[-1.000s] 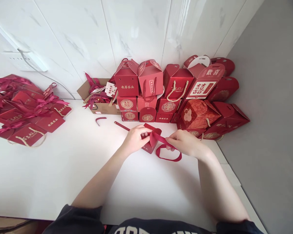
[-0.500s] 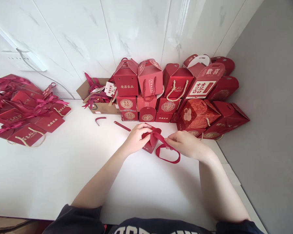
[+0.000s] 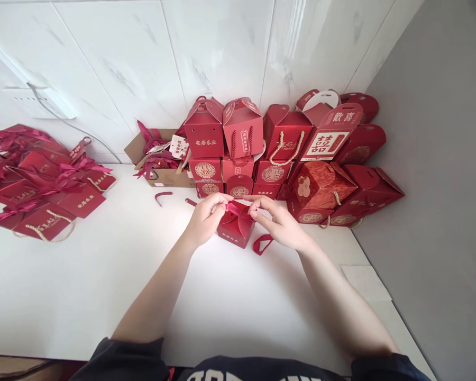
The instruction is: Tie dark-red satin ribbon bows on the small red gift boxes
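A small red gift box (image 3: 235, 230) with gold lettering stands on the white table between my hands. Over its top runs a dark red ribbon (image 3: 233, 209). My left hand (image 3: 208, 214) is closed, pinching the ribbon at the box's upper left. On the other side, my right hand (image 3: 275, 219) pinches the ribbon too, thumb and forefinger together. A loop of the same ribbon (image 3: 263, 244) hangs down to the table just right of the box. The back of the box top is partly hidden by my fingers.
Stacked red gift boxes (image 3: 204, 129) line the tiled wall. Left of them sits a cardboard box (image 3: 170, 179) of ribbons and tags. Beribboned boxes (image 3: 43, 217) are piled at far left. A short dark red strip (image 3: 163, 194) lies on the table (image 3: 143, 254). A grey panel (image 3: 428, 185) borders the right.
My left hand has let go of the box's side and now pinches the ribbon at the left. My right hand has moved left, close above the box. The ribbon loop looks smaller.
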The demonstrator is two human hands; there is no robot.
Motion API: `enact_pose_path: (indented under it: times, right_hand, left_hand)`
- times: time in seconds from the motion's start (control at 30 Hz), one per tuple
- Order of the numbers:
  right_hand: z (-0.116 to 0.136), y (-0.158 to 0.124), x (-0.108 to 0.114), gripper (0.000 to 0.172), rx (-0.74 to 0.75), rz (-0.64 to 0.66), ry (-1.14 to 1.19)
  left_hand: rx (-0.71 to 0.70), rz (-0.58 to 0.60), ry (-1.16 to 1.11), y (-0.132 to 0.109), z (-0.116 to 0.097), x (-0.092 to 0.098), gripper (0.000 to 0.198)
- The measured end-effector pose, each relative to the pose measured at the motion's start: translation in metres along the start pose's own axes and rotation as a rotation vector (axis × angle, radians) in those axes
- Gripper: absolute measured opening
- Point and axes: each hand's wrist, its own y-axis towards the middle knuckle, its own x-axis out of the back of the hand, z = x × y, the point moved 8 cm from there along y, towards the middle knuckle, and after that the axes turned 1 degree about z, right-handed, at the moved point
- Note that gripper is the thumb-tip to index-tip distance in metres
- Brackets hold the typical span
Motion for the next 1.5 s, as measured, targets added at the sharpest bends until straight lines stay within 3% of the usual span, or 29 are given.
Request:
enact_pose_path:
  times: [0.1, 0.23, 0.33, 0.47, 0.6, 0.73, 0.93, 1.5]
  right_hand:
    - [-0.003, 0.003, -0.008, 0.018, 0.023, 0.016, 0.146]
    - [0.0, 0.003, -0.017, 0.025, 0.084, 0.127, 0.147]
    - [0.002, 0.002, -0.011, 0.029, 0.081, 0.076, 0.168]
    - [0.006, -0.001, 0.007, 0.027, 0.065, -0.1, 0.243]
    - [0.0, -0.001, 0.008, 0.031, -0.024, -0.117, 0.194]
    - [-0.01, 0.001, 0.0, 0.036, -0.104, -0.074, 0.116]
    - [-0.019, 0.001, -0.01, 0.041, -0.197, -0.017, 0.063]
    - [-0.027, -0.002, -0.014, 0.042, -0.307, 0.016, 0.095]
  left_hand:
    - [-0.071, 0.027, -0.056, -0.003, -0.014, 0.003, 0.018]
    - [-0.184, 0.047, -0.133, -0.011, -0.036, 0.008, 0.019]
    - [-0.2, 0.069, -0.008, -0.016, -0.043, 0.007, 0.015]
    - [-0.133, 0.142, 0.429, -0.015, -0.025, -0.008, 0.04]
    - [-0.044, 0.053, 0.643, -0.007, -0.003, -0.008, 0.027]
    - [0.024, -0.019, 0.49, -0.002, 0.007, 0.005, 0.024]
    - [0.135, 0.063, 0.156, -0.003, 0.024, 0.005, 0.035]
    - [0.139, 0.067, 0.1, -0.006, 0.016, 0.004, 0.035]
